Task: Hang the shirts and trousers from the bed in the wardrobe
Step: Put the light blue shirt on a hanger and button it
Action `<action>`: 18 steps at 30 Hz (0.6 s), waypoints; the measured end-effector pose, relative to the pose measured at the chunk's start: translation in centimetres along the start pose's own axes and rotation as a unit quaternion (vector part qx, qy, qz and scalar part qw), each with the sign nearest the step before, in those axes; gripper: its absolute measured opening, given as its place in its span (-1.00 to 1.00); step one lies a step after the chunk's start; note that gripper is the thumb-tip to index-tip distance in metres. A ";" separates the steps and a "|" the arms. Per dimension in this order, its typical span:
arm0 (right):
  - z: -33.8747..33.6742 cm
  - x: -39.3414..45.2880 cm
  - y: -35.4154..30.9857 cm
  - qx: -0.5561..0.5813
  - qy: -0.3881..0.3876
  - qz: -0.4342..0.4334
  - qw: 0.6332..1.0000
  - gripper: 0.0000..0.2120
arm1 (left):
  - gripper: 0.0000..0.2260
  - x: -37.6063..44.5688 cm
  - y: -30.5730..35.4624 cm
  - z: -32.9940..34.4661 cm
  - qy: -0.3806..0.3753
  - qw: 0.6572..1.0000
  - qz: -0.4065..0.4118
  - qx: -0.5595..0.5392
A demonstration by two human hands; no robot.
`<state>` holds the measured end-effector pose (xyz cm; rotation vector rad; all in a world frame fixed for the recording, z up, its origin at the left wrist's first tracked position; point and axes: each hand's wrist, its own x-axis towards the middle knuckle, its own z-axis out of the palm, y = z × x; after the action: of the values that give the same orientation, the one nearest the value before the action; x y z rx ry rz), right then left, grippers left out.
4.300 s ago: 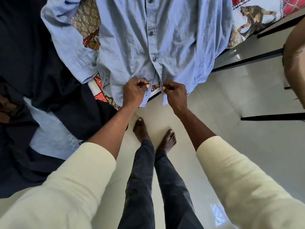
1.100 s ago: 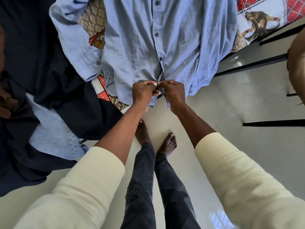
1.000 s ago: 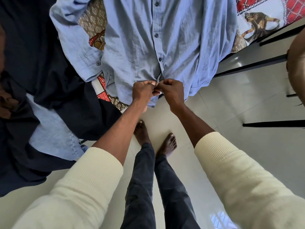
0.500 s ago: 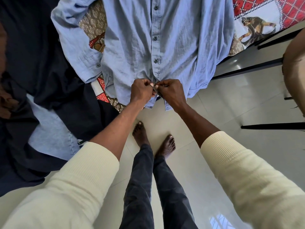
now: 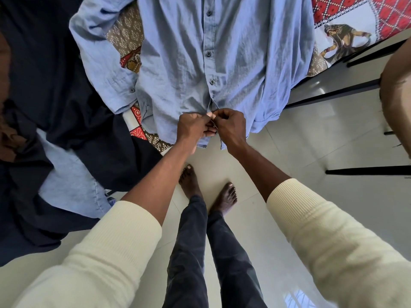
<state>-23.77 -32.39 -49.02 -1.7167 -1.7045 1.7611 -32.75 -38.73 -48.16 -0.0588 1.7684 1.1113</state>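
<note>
A light blue button-up shirt (image 5: pixel 233 58) lies front-up on the bed, its hem hanging over the bed's edge toward me. My left hand (image 5: pixel 192 127) and my right hand (image 5: pixel 231 127) meet at the bottom of the button placket. Each pinches one side of the placket, fingertips touching, at the lowest button. The buttons above them look fastened. A dark navy garment (image 5: pixel 55 85) is spread on the bed to the left, with another pale blue garment (image 5: pixel 69 183) partly under it.
The bed carries a patterned red, brown and white cover (image 5: pixel 347 38). My bare feet (image 5: pixel 206 190) stand on the glossy white tile floor (image 5: pixel 311 134) close to the bed. Dark floor strips (image 5: pixel 367 170) run at the right.
My hands, first apart on the two hem corners, have come together at the lowest button and keep working it. The shirt hem has bunched slightly between them.
</note>
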 end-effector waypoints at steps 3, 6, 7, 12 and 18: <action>-0.2 -0.4 0.0 -0.005 0.003 -0.022 1.000 -0.89 | -0.89 -0.1 -0.1 -0.3 -0.014 0.999 -0.014 -0.028; -0.3 -0.3 0.3 0.011 -0.006 -0.023 1.000 -0.88 | -0.90 0.0 -0.4 -0.3 0.006 1.000 -0.001 -0.030; -0.3 -0.4 0.3 0.006 -0.009 -0.022 1.000 -0.88 | -0.90 0.0 -0.5 -0.3 0.017 1.000 0.011 -0.015; -0.6 -0.2 0.2 -0.027 -0.014 -0.053 0.998 -0.91 | -0.81 0.0 -1.0 0.2 0.037 0.996 0.067 0.050; -0.9 -0.2 0.3 -0.034 -0.027 -0.062 0.997 -0.97 | -0.77 0.6 -0.6 -0.3 0.045 0.990 0.089 0.101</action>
<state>-22.90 -32.09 -48.85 -1.5656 -1.8696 1.7296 -32.97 -39.07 -48.99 0.1779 1.9896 1.0636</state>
